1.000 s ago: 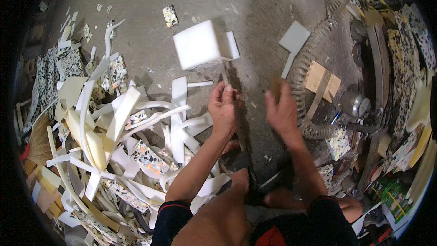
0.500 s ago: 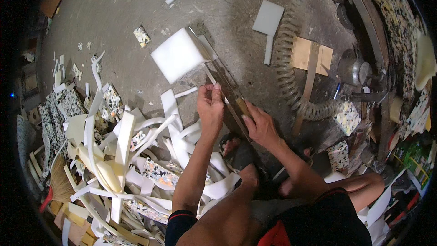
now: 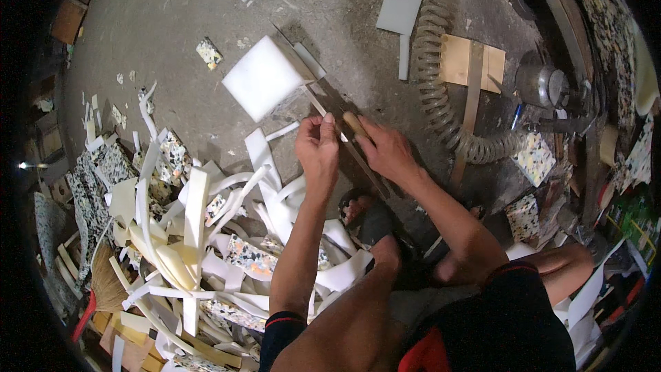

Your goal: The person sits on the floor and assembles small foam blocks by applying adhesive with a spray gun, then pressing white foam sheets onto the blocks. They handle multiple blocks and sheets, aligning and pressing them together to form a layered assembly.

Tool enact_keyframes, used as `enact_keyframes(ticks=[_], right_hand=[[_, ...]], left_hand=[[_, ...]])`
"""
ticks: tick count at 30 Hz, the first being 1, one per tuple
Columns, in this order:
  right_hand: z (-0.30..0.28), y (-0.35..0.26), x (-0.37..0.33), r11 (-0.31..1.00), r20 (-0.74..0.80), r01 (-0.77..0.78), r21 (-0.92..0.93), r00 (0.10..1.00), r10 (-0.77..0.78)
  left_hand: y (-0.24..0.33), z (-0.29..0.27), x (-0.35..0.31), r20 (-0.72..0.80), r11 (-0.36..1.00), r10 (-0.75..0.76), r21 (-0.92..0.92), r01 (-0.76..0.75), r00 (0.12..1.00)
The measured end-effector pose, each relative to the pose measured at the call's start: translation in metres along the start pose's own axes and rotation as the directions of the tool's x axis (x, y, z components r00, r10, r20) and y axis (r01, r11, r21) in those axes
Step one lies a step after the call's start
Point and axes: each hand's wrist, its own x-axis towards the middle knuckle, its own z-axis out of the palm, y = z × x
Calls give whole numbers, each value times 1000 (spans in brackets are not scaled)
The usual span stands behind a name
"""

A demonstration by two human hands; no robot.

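My left grip (image 3: 318,148) pinches a thin strip (image 3: 315,101), right grip (image 3: 390,153) wraps a wooden-handled knife (image 3: 356,126), white foam block (image 3: 261,79) on floor (image 3: 172,34) just ahead; I'd keep the left clear of the edge.

The block (image 3: 261,77) is smooth, matt white foam, the floor (image 3: 172,7) rough concrete, the tool handle (image 3: 356,126) seemingly wood

Left fingers (image 3: 328,119) pinch a thin strip (image 3: 315,101); right fingers (image 3: 373,129) hold a tan handle (image 3: 354,123).
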Motion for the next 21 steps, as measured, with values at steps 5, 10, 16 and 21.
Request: enact_keyframes(ticks=[5, 10, 16, 21], right_hand=[[-13, 19, -99, 987, 72, -143, -69, 986, 148], [-24, 40, -183, 963, 211, -225, -149, 944, 253], [-60, -18, -140, 979, 23, -106, -172, 993, 112], [-60, -134, -17, 910, -361, 146, 389, 932, 4]], left_hand=[[-8, 1, 3, -21, 999, -12, -39, 11, 1000], [11, -4, -4, -57, 982, -36, -187, 25, 998], [64, -73, -59, -19, 937, -17, -348, 9, 1000], [78, -98, -106, 62, 969, 134, -219, -118, 989]])
